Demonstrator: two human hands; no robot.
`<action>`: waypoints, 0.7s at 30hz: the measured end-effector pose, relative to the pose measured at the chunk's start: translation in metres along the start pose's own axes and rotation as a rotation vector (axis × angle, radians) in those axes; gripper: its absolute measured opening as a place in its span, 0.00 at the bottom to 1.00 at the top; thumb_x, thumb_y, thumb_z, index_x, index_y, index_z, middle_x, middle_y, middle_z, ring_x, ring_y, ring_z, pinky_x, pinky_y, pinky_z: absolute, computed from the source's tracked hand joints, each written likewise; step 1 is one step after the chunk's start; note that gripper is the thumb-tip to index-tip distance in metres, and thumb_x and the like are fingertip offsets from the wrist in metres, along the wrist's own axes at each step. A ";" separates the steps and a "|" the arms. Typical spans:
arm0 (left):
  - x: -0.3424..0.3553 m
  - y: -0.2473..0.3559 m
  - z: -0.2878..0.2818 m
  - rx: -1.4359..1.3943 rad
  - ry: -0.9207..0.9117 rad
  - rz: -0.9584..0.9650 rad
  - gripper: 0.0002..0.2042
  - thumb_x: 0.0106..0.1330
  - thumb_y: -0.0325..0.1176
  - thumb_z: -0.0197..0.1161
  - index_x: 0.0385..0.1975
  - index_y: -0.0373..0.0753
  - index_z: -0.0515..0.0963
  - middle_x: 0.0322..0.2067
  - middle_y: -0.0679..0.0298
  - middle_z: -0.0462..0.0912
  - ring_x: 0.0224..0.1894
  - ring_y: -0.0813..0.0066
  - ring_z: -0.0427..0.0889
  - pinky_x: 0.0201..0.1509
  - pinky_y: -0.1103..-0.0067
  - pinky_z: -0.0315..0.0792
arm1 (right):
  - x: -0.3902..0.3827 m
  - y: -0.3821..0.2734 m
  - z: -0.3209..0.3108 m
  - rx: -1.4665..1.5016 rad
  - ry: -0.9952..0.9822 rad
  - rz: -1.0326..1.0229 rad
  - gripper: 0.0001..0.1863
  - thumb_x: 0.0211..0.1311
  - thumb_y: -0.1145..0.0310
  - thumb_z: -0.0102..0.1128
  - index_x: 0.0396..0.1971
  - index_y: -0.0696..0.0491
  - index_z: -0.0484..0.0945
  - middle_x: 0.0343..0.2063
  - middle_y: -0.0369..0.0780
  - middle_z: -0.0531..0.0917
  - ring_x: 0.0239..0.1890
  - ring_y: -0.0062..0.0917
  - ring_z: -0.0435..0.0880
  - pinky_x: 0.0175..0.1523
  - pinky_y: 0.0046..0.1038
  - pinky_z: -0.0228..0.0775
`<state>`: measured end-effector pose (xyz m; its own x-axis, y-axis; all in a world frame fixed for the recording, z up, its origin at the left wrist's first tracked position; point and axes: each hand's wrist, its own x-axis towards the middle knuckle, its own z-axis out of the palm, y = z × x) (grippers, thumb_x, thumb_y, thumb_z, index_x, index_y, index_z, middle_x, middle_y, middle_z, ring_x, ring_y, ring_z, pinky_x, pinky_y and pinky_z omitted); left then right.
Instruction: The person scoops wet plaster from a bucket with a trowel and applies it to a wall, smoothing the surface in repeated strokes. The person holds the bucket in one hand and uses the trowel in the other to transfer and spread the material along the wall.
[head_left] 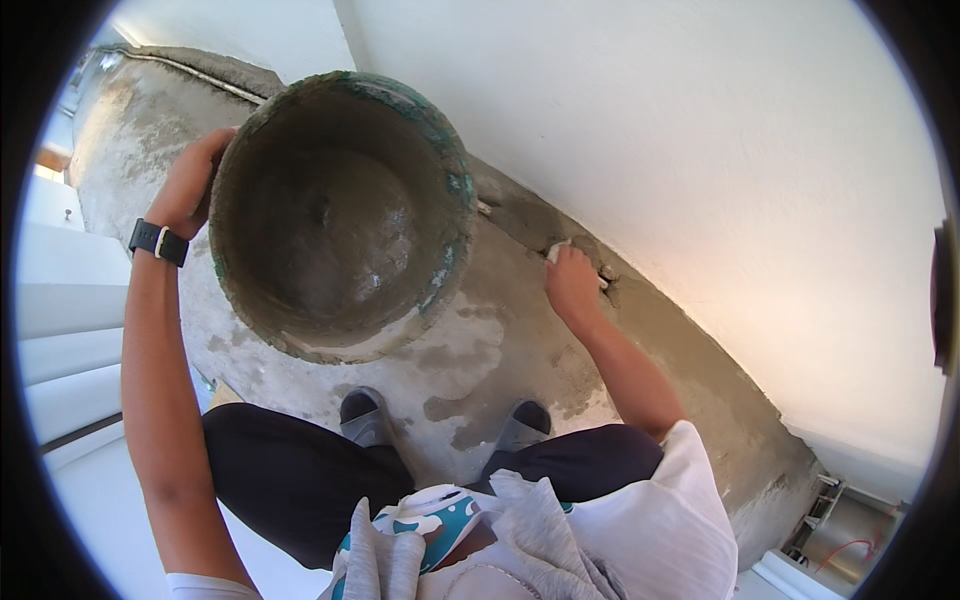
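A large round bucket (335, 240), green under a crust of grey cement, is tipped so that its mouth faces me. Wet grey mortar coats its inside and bottom. My left hand (190, 185), with a black watch on the wrist, grips the bucket's left side; its fingertips are hidden behind the wall of the bucket. Down at the foot of the white wall, my right hand (573, 283) is closed on the wet mortar strip (690, 360). A small whitish piece shows at its fingers, too covered to name. Beside that hand, a short bit of white pipe (603, 284) pokes out of a rough hollow.
The white wall (700, 130) rises along the right. A thin pipe (190, 72) runs along the far floor edge. My sandalled feet (368, 418) stand on the stained concrete floor (460, 345). White ledges (75, 335) lie at the left, and a metal box-like object (850, 540) at lower right.
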<state>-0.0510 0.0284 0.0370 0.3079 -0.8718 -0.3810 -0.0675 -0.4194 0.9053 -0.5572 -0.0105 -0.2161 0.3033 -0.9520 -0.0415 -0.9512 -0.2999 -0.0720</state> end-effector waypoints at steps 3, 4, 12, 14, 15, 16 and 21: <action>-0.002 0.000 0.006 -0.043 0.003 -0.029 0.17 0.76 0.43 0.53 0.48 0.35 0.81 0.40 0.67 0.85 0.39 0.81 0.81 0.45 0.81 0.75 | -0.015 0.014 0.002 0.028 0.073 0.021 0.17 0.64 0.58 0.62 0.42 0.57 0.78 0.39 0.48 0.82 0.46 0.44 0.83 0.46 0.46 0.76; -0.001 0.000 0.006 -0.063 -0.005 -0.017 0.17 0.76 0.43 0.53 0.48 0.36 0.81 0.39 0.67 0.85 0.38 0.81 0.81 0.43 0.82 0.75 | -0.019 0.017 -0.005 0.022 0.049 0.046 0.17 0.64 0.58 0.63 0.43 0.57 0.77 0.39 0.48 0.82 0.45 0.44 0.83 0.46 0.46 0.76; 0.002 -0.007 0.012 0.031 -0.012 0.020 0.17 0.76 0.44 0.53 0.47 0.41 0.85 0.26 0.74 0.80 0.22 0.86 0.71 0.22 0.83 0.61 | -0.014 -0.016 -0.178 0.278 0.250 -0.078 0.17 0.64 0.57 0.64 0.45 0.55 0.82 0.35 0.48 0.84 0.39 0.46 0.85 0.44 0.42 0.77; 0.001 -0.005 0.020 0.021 -0.024 0.034 0.17 0.75 0.44 0.53 0.47 0.41 0.85 0.26 0.73 0.81 0.23 0.87 0.72 0.23 0.83 0.62 | 0.000 -0.039 -0.214 0.309 0.183 -0.278 0.17 0.64 0.57 0.64 0.45 0.55 0.82 0.35 0.46 0.84 0.38 0.44 0.85 0.43 0.41 0.77; 0.001 -0.002 0.023 0.089 -0.042 0.025 0.18 0.74 0.45 0.53 0.47 0.40 0.85 0.28 0.72 0.82 0.24 0.86 0.73 0.24 0.83 0.64 | 0.010 -0.056 -0.221 0.256 0.096 -0.344 0.17 0.64 0.56 0.65 0.43 0.54 0.82 0.35 0.45 0.84 0.38 0.43 0.85 0.43 0.40 0.76; 0.002 0.002 0.027 0.103 -0.046 0.009 0.19 0.74 0.46 0.54 0.47 0.40 0.85 0.29 0.71 0.83 0.24 0.85 0.74 0.25 0.83 0.65 | 0.022 -0.074 -0.224 0.240 0.093 -0.500 0.17 0.63 0.56 0.65 0.42 0.54 0.82 0.34 0.43 0.84 0.38 0.41 0.85 0.44 0.39 0.75; -0.004 0.014 0.046 0.223 -0.054 0.071 0.23 0.71 0.52 0.55 0.46 0.36 0.85 0.28 0.67 0.83 0.26 0.79 0.77 0.27 0.78 0.70 | 0.065 -0.181 -0.180 -0.366 -0.036 -0.702 0.12 0.61 0.60 0.63 0.39 0.51 0.83 0.37 0.41 0.84 0.42 0.32 0.84 0.48 0.38 0.70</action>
<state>-0.0964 0.0145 0.0428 0.2440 -0.9109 -0.3329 -0.2970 -0.3970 0.8685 -0.3760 -0.0289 -0.0262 0.8349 -0.5322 -0.1404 -0.4932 -0.8366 0.2384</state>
